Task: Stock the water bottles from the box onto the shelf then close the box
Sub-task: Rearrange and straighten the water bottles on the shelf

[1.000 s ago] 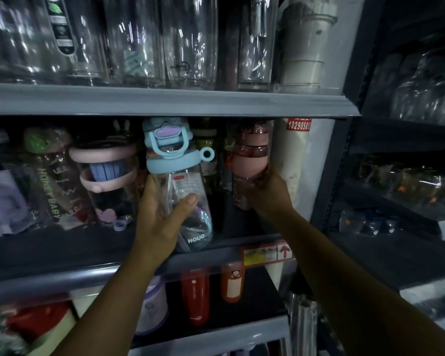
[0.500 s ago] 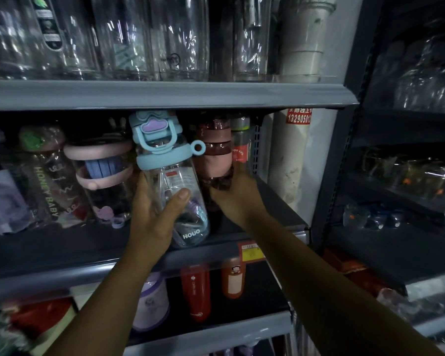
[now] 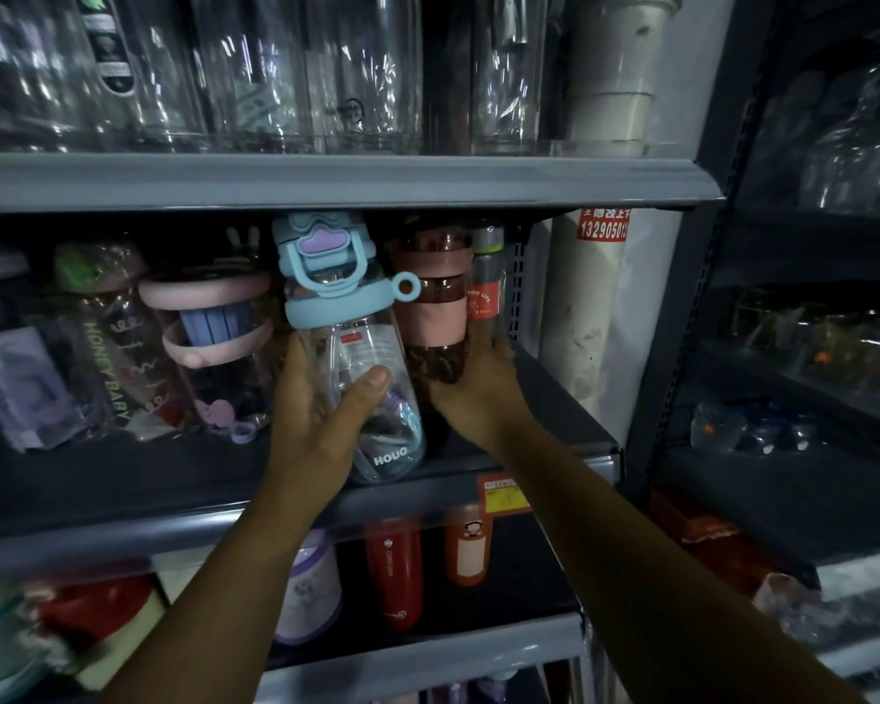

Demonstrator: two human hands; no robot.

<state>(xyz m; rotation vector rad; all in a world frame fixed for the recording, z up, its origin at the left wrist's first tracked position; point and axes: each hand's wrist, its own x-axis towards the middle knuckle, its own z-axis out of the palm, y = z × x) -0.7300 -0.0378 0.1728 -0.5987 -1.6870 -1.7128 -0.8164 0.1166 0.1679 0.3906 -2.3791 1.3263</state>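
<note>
My left hand (image 3: 326, 419) grips a clear water bottle with a light-blue lid (image 3: 346, 317) marked HOUO, held tilted over the front of the grey middle shelf (image 3: 123, 500). To its right, my right hand (image 3: 471, 393) holds the lower part of a dark red bottle with a pink sleeve (image 3: 435, 307), which stands upright further back on the same shelf. A slimmer bottle with a grey cap (image 3: 486, 282) stands just right of it, against my fingers. The box is out of view.
Wrapped bottles, one with a pink handle (image 3: 209, 337), fill the shelf's left part. Clear glass containers (image 3: 275, 68) line the shelf above. Red bottles (image 3: 395, 571) stand on the shelf below. A white pipe (image 3: 595, 297) runs down at the right, beside another dark rack (image 3: 809, 348).
My right hand has slid the dark red bottle leftward from near the white pipe to right beside the blue-lidded bottle. My left hand keeps its grip with little movement.
</note>
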